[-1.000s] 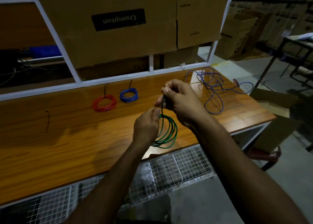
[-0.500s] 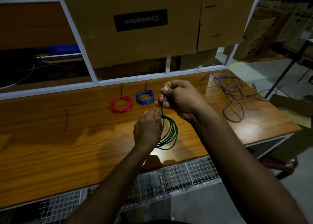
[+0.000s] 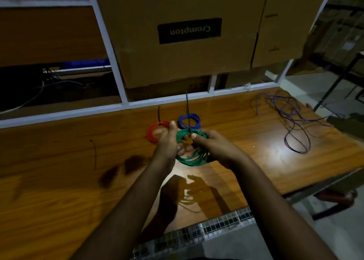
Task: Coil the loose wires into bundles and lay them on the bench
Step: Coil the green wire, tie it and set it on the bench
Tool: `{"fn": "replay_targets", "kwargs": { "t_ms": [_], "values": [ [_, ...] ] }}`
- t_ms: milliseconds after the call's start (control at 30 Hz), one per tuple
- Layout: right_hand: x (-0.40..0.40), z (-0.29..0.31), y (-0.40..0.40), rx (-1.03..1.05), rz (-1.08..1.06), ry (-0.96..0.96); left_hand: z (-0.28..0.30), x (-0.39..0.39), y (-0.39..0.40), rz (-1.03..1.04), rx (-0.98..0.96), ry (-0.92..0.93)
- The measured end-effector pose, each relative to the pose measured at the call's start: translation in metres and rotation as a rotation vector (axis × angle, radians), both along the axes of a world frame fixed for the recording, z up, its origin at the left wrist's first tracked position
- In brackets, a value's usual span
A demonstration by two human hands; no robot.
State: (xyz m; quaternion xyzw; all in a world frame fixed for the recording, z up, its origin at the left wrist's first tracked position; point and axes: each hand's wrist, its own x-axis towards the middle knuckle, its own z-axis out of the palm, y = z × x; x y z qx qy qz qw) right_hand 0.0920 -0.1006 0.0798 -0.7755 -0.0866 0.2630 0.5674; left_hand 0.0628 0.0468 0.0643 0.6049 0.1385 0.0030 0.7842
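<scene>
Head view: the wooden bench [image 3: 59,181] fills the frame, with a glare patch at 3 o'clock. At centre, the left hand [image 3: 167,143] and right hand [image 3: 214,147] both curl around the green coil [image 3: 192,161], held just above the surface. At 12 o'clock lie the red coil [image 3: 152,134] and blue coil [image 3: 189,120]; loose wires [image 3: 291,122] sprawl at 2 o'clock. A cardboard box [image 3: 187,43] sits behind a white frame [image 3: 126,104].
</scene>
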Motion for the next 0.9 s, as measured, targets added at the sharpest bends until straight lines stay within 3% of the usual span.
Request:
{"fn": "replay_targets", "kwargs": {
  "t_ms": [133, 300, 567, 733, 900],
  "values": [
    [0.007, -0.01, 0.013, 0.175, -0.202, 0.011, -0.004, 0.007, 0.023, -0.089, -0.031, 0.03],
    [0.024, -0.021, 0.009, 0.271, -0.301, 0.105, -0.018, 0.019, 0.032, -0.23, 0.093, 0.069],
    [0.082, -0.042, -0.029, 0.491, -0.282, 0.299, -0.043, 0.079, -0.005, 0.023, 0.028, 0.145],
    [0.148, -0.063, -0.061, 0.385, -0.38, 0.3, -0.066, 0.128, -0.053, 0.186, 0.062, 0.147],
    [0.205, -0.08, -0.087, 0.083, -0.426, 0.23, -0.09, 0.176, -0.093, 0.285, 0.371, 0.155]
  ]
}}
